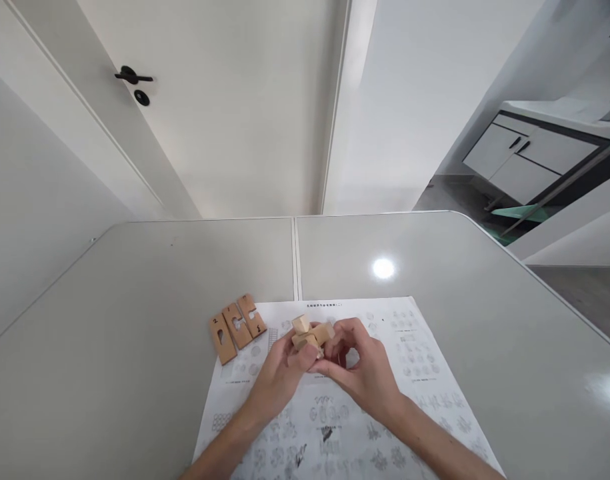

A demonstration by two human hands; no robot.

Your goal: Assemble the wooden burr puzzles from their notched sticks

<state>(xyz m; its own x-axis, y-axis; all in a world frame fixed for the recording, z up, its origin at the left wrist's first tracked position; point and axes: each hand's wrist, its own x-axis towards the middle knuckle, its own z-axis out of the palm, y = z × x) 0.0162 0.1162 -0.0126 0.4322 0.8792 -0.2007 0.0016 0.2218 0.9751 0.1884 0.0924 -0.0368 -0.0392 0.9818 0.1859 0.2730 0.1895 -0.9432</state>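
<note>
Above the printed sheet, a small cluster of pale wooden interlocking puzzle blocks is held up between both hands. My left hand is closed around its left and lower side, thumb across the front. My right hand is closed at the right side, with curled fingers against the blocks and the thumb reaching under them. The fingers partly hide the cluster's underside. Left of the hands lie three flat wooden pieces with cut-outs and handwritten marks, partly over the sheet's upper left corner.
The sheet carries rows of small line diagrams and lies on a light grey table with a seam down its far half. Beyond stands a pale door with a black handle. A white cabinet stands at the far right.
</note>
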